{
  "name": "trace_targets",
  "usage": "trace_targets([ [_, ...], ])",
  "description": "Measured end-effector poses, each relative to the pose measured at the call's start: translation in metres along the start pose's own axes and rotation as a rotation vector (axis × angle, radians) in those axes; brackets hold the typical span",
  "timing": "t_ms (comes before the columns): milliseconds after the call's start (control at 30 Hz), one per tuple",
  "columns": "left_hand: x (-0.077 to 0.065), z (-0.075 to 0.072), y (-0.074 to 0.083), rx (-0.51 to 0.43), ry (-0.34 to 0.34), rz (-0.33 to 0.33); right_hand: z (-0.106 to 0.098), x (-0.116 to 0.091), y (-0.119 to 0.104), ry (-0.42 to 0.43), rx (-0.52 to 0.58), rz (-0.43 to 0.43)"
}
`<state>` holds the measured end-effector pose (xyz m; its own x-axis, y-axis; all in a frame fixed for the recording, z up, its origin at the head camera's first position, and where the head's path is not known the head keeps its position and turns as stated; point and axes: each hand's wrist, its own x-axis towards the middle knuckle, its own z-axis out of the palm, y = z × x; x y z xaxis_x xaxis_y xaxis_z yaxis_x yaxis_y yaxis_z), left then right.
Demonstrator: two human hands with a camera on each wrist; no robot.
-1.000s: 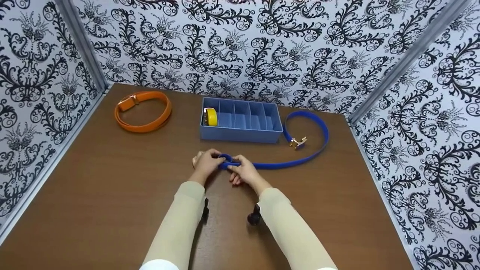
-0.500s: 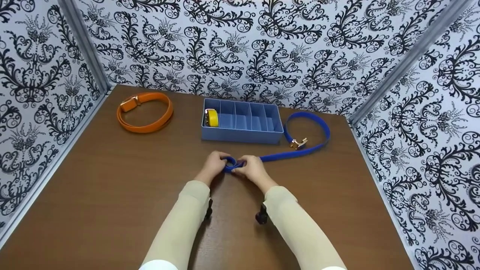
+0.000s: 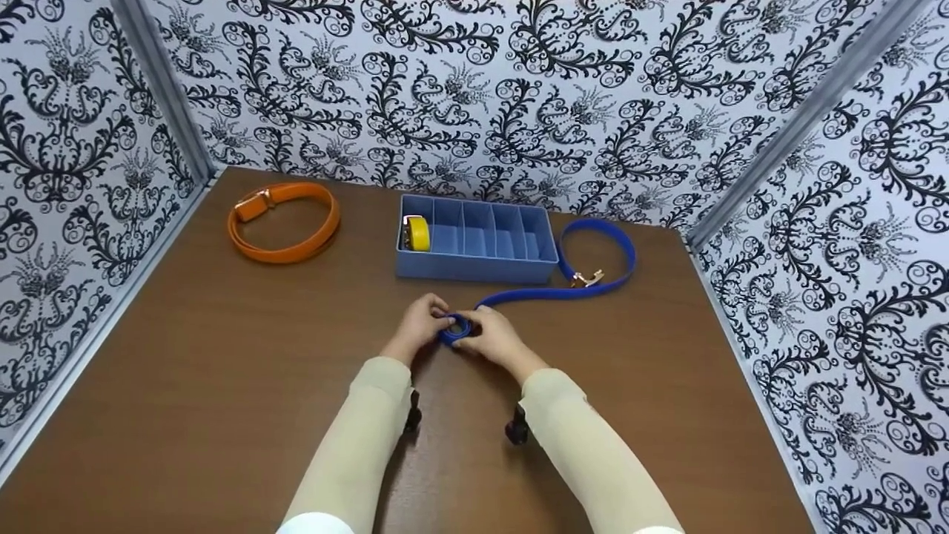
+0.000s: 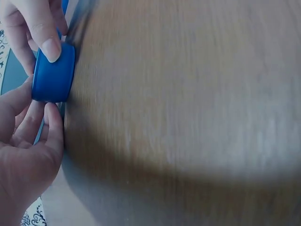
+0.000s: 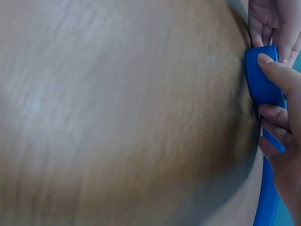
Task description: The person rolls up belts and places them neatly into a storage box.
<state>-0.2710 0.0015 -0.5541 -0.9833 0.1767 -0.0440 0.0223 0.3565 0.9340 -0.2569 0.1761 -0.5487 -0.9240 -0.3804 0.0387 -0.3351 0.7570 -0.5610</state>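
Observation:
A blue belt [image 3: 552, 294] has one end wound into a small coil [image 3: 447, 339], which stands on its edge on the table between both hands. My left hand [image 3: 419, 326] holds the coil's left side with thumb and fingers. From the right, my right hand [image 3: 497, 337] grips it, its thumb [image 5: 268, 60] lying on the outer wrap in the right wrist view. The left wrist view shows the coil's smooth outer face [image 4: 52, 82] between the two hands. Beyond the right hand the loose strap curves back to a gold buckle [image 3: 589, 279]. Some fingertips are hidden behind the coil.
Behind the hands stands a blue-grey divided box [image 3: 474, 268], a rolled yellow belt [image 3: 419, 233] in its leftmost compartment. An orange belt [image 3: 285, 254] lies looped at the back left. Patterned walls [image 3: 460, 89] enclose the brown table [image 3: 259, 393].
The coil has grown rounder as more strap wraps round it. The loose strap has drawn in leftward and its far loop has shrunk. The right hand has closed in around the coil.

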Motion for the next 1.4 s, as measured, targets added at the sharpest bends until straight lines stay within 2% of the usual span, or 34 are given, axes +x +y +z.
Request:
trace_targets([
  [200, -0.007, 0.004, 0.001, -0.023, 0.076, 0.027, 0.011, 0.002, -0.008, 0.097, -0.027, 0.137],
  [367, -0.012, 0.007, 0.009, 0.086, 0.118, -0.031, 0.024, 0.003, -0.016, 0.240, -0.119, 0.230],
  [467, -0.013, 0.010, 0.012, 0.154, 0.152, -0.071, 0.027, 0.003, -0.019, 0.273, -0.168, 0.224],
  [567, -0.012, 0.010, 0.012, 0.186, 0.179, -0.072, 0.026, 0.001, -0.018, 0.223, -0.192, 0.185],
  [667, -0.011, 0.007, 0.010, 0.174, 0.163, -0.052, 0.021, -0.001, -0.014, 0.146, -0.234, 0.135],
  [800, -0.009, 0.005, 0.007, 0.145, 0.093, 0.013, 0.013, -0.004, -0.008, 0.081, -0.292, 0.082],
  [967, -0.007, 0.008, 0.007, 0.194, -0.043, 0.139, 0.006, -0.004, -0.007, -0.004, -0.298, 0.068],
  [1067, -0.007, 0.009, 0.009, 0.221, -0.062, 0.195, 0.004, -0.002, -0.011, -0.051, -0.281, 0.043],
  [1200, -0.006, 0.007, 0.010, 0.135, 0.007, 0.140, 0.005, -0.001, -0.016, -0.047, -0.225, 0.037],
  [1300, -0.007, 0.005, 0.010, 0.097, 0.064, 0.049, 0.009, -0.002, -0.018, -0.009, -0.162, 0.049],
  [1400, -0.009, 0.005, 0.008, 0.141, 0.092, -0.003, 0.014, -0.004, -0.021, 0.044, -0.109, 0.061],
])
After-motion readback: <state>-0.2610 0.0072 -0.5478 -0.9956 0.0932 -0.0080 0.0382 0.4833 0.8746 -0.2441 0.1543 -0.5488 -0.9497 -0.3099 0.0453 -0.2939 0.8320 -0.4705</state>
